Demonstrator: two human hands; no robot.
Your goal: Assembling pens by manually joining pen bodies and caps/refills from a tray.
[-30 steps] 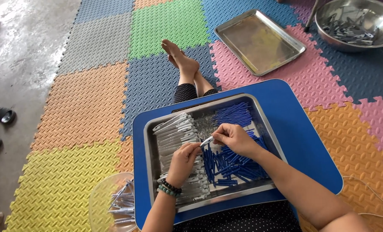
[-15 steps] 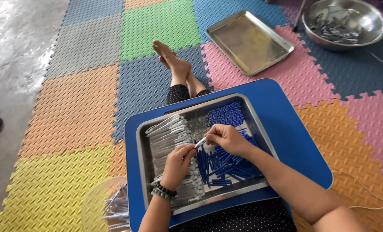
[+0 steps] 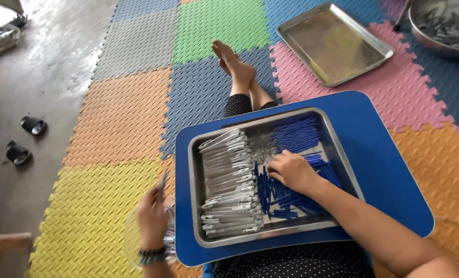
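A blue lap tray (image 3: 394, 170) rests on my legs and carries a metal tray (image 3: 194, 180). In the metal tray, silver-grey pen barrels (image 3: 227, 180) lie in rows on the left and blue pen parts (image 3: 296, 136) are heaped on the right. My right hand (image 3: 291, 171) rests palm down on the blue parts, fingers curled among them. My left hand (image 3: 153, 216) is off the tray's left side, over a clear plastic bowl (image 3: 131, 242), and grips a thin pen-like piece that points upward.
An empty metal tray (image 3: 335, 44) lies on the pink mat ahead. A steel bowl (image 3: 443, 25) of metal parts sits at the far right top. Coloured foam mats cover the floor; two dark sandals (image 3: 26, 138) lie on the concrete at left.
My left hand has left the metal tray and swung out to the left over the clear bowl, carrying a piece. My right hand dropped onto the blue parts. The view shifted.
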